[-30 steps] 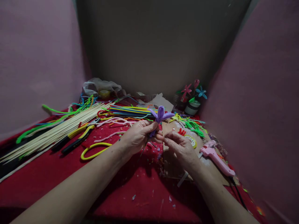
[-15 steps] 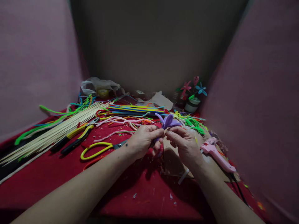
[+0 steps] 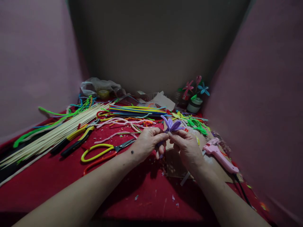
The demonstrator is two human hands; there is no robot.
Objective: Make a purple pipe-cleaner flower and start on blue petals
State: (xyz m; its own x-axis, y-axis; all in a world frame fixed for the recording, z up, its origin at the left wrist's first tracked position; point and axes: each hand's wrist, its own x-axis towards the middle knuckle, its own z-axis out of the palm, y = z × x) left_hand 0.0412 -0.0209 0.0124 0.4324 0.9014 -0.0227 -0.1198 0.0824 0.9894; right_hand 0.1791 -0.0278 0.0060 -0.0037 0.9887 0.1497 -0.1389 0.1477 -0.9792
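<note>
Red cloth-covered worktop (image 3: 113, 201), dark wall behind: one purple flower (image 3: 172, 126), fuzzy, held above the cloth between two hands.
Left hand (image 3: 149, 141): grasping the flower low, thumb against fingers. Right hand (image 3: 187, 145): thumb and fingertips pinching at the petals' base, near the left thumb. Below the right hand, a cardboard sheet (image 3: 174, 165); beside that hand, one pink glue gun (image 3: 221, 158). Near the left forearm, scissors (image 3: 117, 148), yellow and red handles; farther left, pliers (image 3: 77, 143) and pale sticks (image 3: 59, 130).

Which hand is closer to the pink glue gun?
Right. The right hand is to the left of the pink glue gun; the left hand is farther left.
</note>
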